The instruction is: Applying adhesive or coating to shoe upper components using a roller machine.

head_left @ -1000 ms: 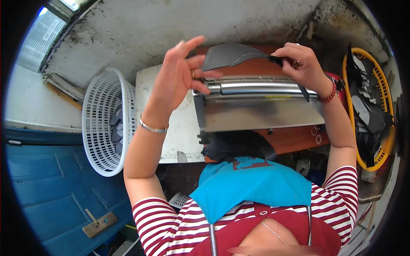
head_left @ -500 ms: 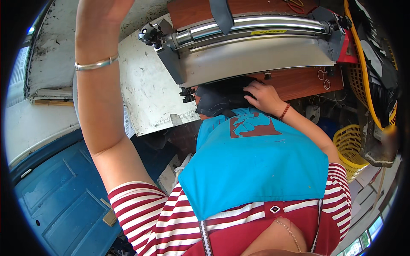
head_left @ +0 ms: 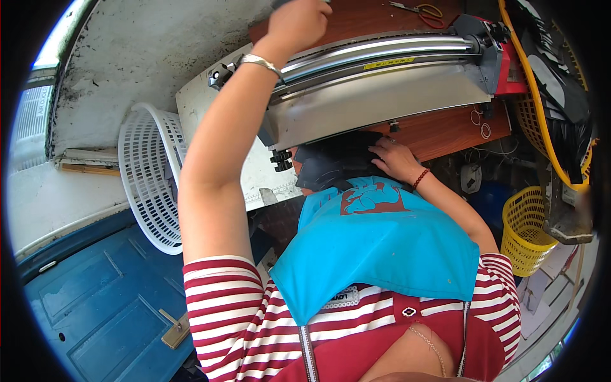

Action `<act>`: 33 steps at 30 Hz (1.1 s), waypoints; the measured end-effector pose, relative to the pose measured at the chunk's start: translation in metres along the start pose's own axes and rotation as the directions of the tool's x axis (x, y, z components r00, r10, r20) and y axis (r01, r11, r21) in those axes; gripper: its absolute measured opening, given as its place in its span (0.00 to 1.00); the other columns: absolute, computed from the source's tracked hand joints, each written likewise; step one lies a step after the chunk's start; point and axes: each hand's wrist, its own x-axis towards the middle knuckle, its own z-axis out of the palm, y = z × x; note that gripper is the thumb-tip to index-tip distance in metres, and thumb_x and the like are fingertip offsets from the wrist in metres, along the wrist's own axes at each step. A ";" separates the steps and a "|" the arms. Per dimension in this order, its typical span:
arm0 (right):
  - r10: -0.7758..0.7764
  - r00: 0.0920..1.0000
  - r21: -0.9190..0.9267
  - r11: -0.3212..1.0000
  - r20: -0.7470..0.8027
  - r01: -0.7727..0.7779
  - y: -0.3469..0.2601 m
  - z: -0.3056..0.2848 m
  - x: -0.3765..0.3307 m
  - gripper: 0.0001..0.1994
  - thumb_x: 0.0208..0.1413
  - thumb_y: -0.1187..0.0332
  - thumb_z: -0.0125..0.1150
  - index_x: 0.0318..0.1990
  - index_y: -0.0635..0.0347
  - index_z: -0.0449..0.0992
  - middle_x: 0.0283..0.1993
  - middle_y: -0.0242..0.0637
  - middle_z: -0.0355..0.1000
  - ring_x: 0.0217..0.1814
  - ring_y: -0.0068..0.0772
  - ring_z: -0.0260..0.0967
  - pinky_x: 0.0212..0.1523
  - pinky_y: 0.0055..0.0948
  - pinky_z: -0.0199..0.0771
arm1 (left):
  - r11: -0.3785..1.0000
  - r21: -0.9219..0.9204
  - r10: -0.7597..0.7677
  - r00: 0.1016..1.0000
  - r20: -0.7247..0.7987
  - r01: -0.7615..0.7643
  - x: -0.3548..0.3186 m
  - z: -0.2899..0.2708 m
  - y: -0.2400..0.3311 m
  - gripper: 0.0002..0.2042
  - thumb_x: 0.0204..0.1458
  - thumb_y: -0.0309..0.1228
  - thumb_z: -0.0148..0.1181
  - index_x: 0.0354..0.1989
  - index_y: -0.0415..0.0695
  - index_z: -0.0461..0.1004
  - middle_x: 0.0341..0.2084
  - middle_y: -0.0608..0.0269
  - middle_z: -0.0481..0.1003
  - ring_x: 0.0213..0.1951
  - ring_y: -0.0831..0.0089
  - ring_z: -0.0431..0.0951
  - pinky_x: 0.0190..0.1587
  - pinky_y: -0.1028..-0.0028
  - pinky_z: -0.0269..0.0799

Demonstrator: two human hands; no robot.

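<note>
My left hand point(head_left: 298, 25) is raised over the far left end of a roller machine point(head_left: 382, 48). Its fingers are closed on a dark piece point(head_left: 280, 3), mostly cut off by the top edge. My right hand point(head_left: 396, 159) lies on a pile of black flat pieces point(head_left: 340, 156) at the machine's near side, fingers apart with the thumb spread. The pile sits between the sloping metal plate point(head_left: 382, 95) and the blue apron point(head_left: 382, 254) I wear. Whether the pieces are cloth or leather I cannot tell.
Scissors point(head_left: 429, 14) with orange handles lie behind the machine. A white basket point(head_left: 149, 178) stands at left; a yellow basket point(head_left: 525, 232) is low at right. Above it, a yellow-rimmed basket point(head_left: 541, 95) holds black pieces. A blue door panel point(head_left: 108, 293) is at lower left.
My left hand has come into view, moving right over the machine. The dark strip that hung over the roller no longer shows there. The white basket is now uncovered. My right hand stays on the pile.
</note>
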 end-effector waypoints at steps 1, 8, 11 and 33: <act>-0.033 0.998 -0.069 0.997 -0.046 0.030 0.001 0.003 -0.002 0.13 0.55 0.66 0.66 0.47 0.57 0.82 0.47 0.40 0.74 0.49 0.46 0.74 0.49 0.40 0.78 | 1.000 0.004 0.012 0.989 0.146 -0.013 -0.001 0.009 0.001 0.15 0.57 0.41 0.55 0.44 0.50 0.85 0.39 0.52 0.83 0.43 0.52 0.82 0.48 0.57 0.76; -0.207 0.949 -0.088 0.978 -0.238 0.192 -0.032 -0.039 -0.004 0.14 0.46 0.75 0.68 0.43 0.59 0.82 0.37 0.36 0.74 0.39 0.42 0.75 0.36 0.37 0.79 | 0.966 -0.049 -0.209 0.873 0.441 0.256 -0.001 0.042 0.020 0.29 0.61 0.54 0.43 0.38 0.42 0.85 0.39 0.48 0.82 0.44 0.50 0.81 0.50 0.56 0.75; -0.285 0.896 -0.112 0.959 -0.340 0.262 -0.073 -0.107 -0.013 0.15 0.42 0.78 0.69 0.42 0.59 0.81 0.35 0.35 0.72 0.36 0.40 0.75 0.34 0.35 0.77 | 0.965 -0.046 -0.209 0.868 0.450 0.256 -0.008 0.041 0.023 0.31 0.63 0.56 0.41 0.38 0.40 0.85 0.38 0.42 0.82 0.43 0.46 0.81 0.50 0.55 0.74; -0.308 0.791 -0.456 0.889 -0.528 0.042 -0.055 -0.130 0.071 0.09 0.50 0.73 0.66 0.40 0.55 0.80 0.34 0.33 0.72 0.32 0.37 0.75 0.30 0.35 0.76 | 0.964 -0.013 -0.223 0.833 0.506 0.266 -0.012 0.046 0.016 0.37 0.63 0.62 0.35 0.51 0.41 0.81 0.53 0.46 0.78 0.56 0.47 0.78 0.61 0.58 0.70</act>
